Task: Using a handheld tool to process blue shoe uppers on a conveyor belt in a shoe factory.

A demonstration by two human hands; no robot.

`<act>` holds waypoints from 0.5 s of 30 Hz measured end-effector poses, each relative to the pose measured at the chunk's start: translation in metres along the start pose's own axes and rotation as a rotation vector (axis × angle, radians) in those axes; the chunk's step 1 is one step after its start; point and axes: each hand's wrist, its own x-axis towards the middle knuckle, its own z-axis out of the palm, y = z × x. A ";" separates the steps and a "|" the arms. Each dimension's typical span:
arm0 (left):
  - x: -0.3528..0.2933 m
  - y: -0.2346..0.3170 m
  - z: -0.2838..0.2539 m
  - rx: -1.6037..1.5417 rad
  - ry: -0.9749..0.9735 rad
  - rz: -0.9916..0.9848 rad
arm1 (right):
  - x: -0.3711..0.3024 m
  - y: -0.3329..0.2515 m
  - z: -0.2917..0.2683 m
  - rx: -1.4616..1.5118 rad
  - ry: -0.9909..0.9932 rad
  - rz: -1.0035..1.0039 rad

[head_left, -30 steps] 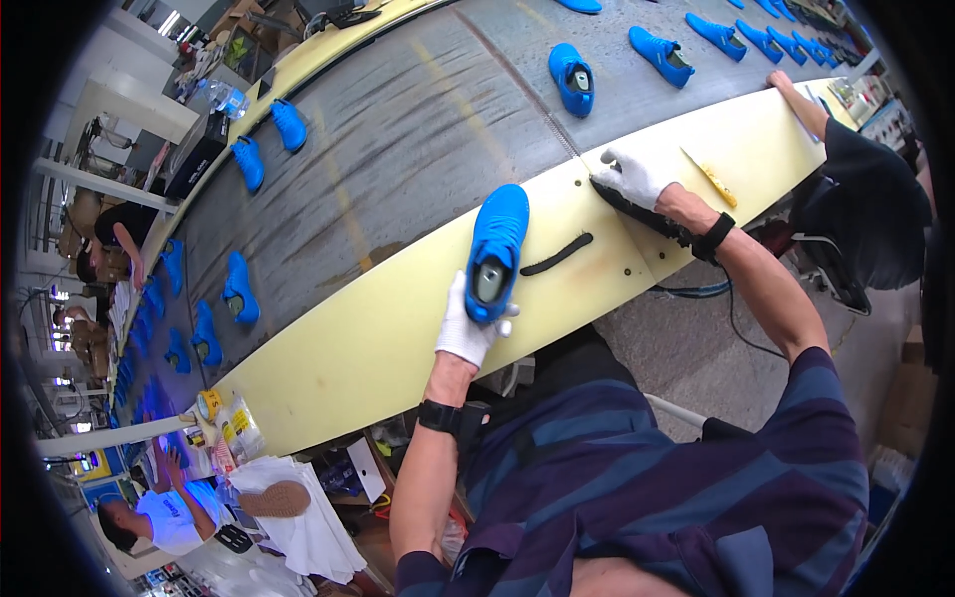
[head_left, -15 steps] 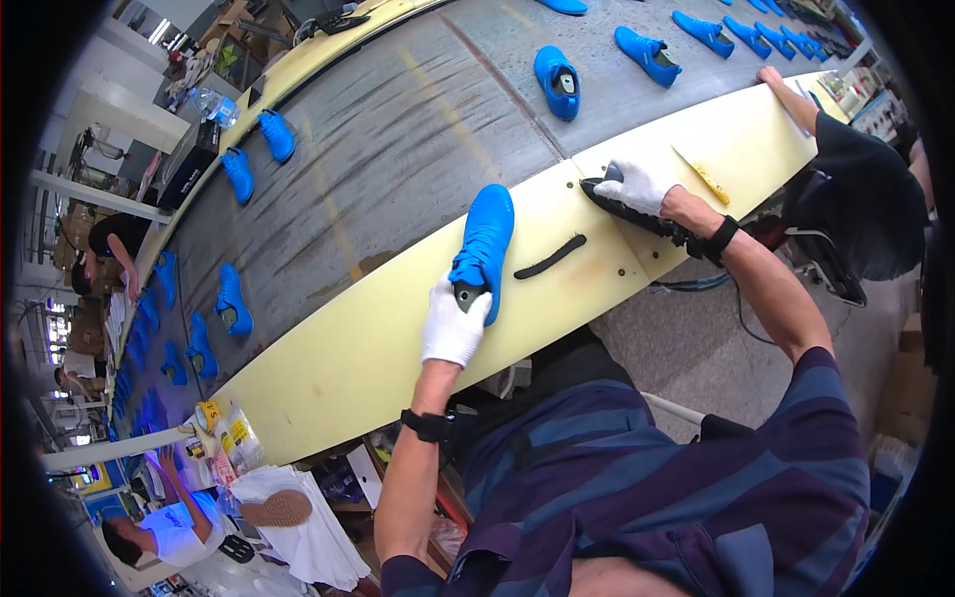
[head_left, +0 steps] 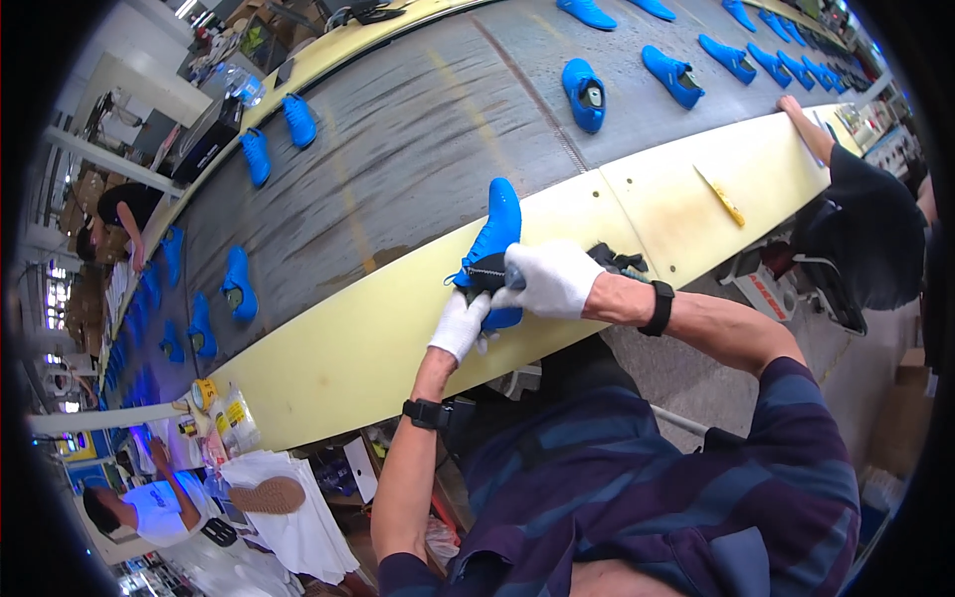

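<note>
On the pale yellow ledge [head_left: 348,348], a blue lace-up sneaker [head_left: 500,224] lies with its toe pointing away. My white-gloved left hand [head_left: 461,323] is closed round the sneaker's heel end. Over the shoe's opening is a black piece with a pale jagged line [head_left: 486,271]; what it is I cannot tell. My right hand [head_left: 557,277], also gloved, is closed against this piece from the right, with something grey-blue partly showing at its fingers. Behind the right wrist, several crumpled black pieces [head_left: 619,261] rest on the ledge, partly covered.
Blue sneakers [head_left: 584,96] stand spread along the grey conveyor belt [head_left: 418,139] beyond the ledge. A yellow-handled knife [head_left: 723,199] lies to the right. Tape [head_left: 205,390] sits at the left end, above white sheets with a brown sole [head_left: 267,496]. Another person's arm [head_left: 806,127] reaches in from the right.
My right hand has left the black item on the ledge and come left to the sneaker's opening. The black strip beside the shoe no longer shows. My left hand still holds the sneaker.
</note>
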 end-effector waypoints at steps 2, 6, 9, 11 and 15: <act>-0.004 -0.001 -0.002 -0.008 0.019 0.029 | 0.004 0.001 -0.002 0.011 0.031 0.027; -0.008 -0.001 -0.007 0.053 0.034 -0.016 | 0.010 0.002 -0.009 0.105 0.154 0.079; -0.006 -0.002 -0.006 0.048 0.011 -0.005 | 0.016 0.022 -0.010 0.121 0.234 0.122; -0.001 -0.002 -0.002 0.076 0.032 -0.023 | 0.020 0.041 -0.009 0.019 0.353 0.137; -0.004 -0.002 0.000 0.057 0.067 -0.033 | 0.004 0.020 -0.019 -0.042 0.249 0.103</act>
